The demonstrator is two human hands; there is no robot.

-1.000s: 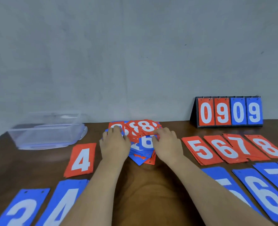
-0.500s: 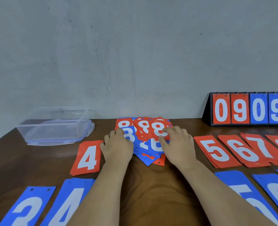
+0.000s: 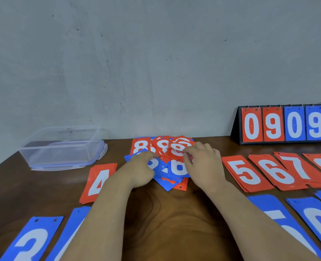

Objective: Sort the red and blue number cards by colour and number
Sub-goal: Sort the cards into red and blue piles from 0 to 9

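On the brown table (image 3: 174,213), the sorted cards lie with their long side running near to far: red 4 (image 3: 97,182) at left, red 5 (image 3: 244,172) at right, and the near blue cards are cut off by the frame. The mixed pile (image 3: 165,159) sits at far centre, cards turned every way. The left hand (image 3: 141,169) lies flat on it, the right hand (image 3: 205,164) pinches a red card (image 3: 178,148), number blurred.
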